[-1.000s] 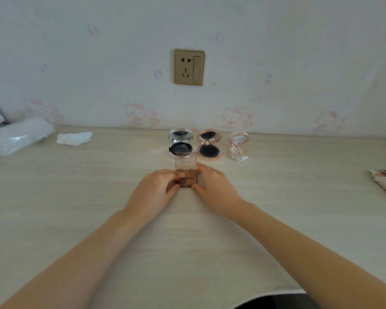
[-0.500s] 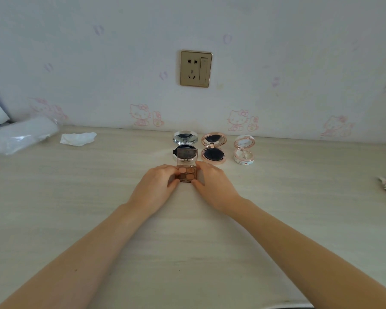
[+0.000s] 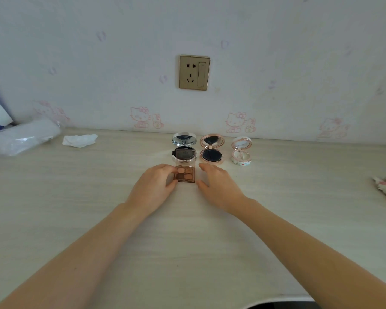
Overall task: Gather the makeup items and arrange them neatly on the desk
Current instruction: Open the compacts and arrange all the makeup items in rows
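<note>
We are steadying a small brown four-pan eyeshadow palette (image 3: 185, 174), lid raised, on the bench (image 3: 54, 197) before three open compacts (image 3: 210, 149); left hand (image 3: 153, 186) pinching it, right hand (image 3: 218, 186) spread, empty.

The counter (image 3: 76, 219) looks like pale matt wood-grain laminate. The eyeshadow palette (image 3: 185, 173) has a clear glossy plastic lid; the silver compact (image 3: 184, 139) shines like chrome, the rose-gold compact (image 3: 211, 142) gleams metallic.

Open eyeshadow palette (image 3: 185, 173) (clear lid raised) before three open compacts (image 3: 211, 149).
</note>
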Motion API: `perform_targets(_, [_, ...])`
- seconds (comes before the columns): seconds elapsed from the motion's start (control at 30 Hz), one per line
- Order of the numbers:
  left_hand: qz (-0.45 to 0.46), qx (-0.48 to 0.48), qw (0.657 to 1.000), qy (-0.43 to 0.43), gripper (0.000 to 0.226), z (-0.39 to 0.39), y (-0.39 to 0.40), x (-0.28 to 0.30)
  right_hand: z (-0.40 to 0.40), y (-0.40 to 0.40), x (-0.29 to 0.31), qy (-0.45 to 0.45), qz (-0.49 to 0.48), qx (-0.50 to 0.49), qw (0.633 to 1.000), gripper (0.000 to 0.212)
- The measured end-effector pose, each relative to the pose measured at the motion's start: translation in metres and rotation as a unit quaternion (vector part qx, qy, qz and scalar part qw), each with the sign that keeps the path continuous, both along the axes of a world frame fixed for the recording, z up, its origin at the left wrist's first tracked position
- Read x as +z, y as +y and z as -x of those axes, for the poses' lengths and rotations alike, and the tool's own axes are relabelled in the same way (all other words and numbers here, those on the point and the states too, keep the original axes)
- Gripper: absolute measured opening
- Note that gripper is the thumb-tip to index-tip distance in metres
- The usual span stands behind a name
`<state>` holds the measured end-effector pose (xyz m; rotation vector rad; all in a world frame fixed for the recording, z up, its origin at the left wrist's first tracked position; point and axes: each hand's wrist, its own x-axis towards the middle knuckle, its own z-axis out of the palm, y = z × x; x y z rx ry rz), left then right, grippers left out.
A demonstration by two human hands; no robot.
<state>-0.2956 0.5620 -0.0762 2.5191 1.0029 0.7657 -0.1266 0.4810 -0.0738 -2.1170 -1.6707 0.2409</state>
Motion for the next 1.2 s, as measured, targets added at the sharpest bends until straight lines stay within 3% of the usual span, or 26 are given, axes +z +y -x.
perform_targets(0.4, [-0.053, -0.032, 0.998, 0.034, 0.028, -0.038, -0.056, 0.006, -0.038, -0.081, 0.007, -0.107, 0.0, -0.018, 0.994, 0.048])
perform_targets(0.63, [-0.066, -0.116, 0.99, 0.047, 0.033, -0.089, -0.105, 0.0, -0.082, -0.154, 0.004, -0.162, 0.015, -0.065, 0.985, 0.047])
perform_targets(1.2, [-0.061, -0.268, 0.961, 0.043, 0.033, -0.234, -0.213, -0.004, -0.194, -0.303, 0.007, -0.149, 0.008, -0.239, 0.96, 0.044])
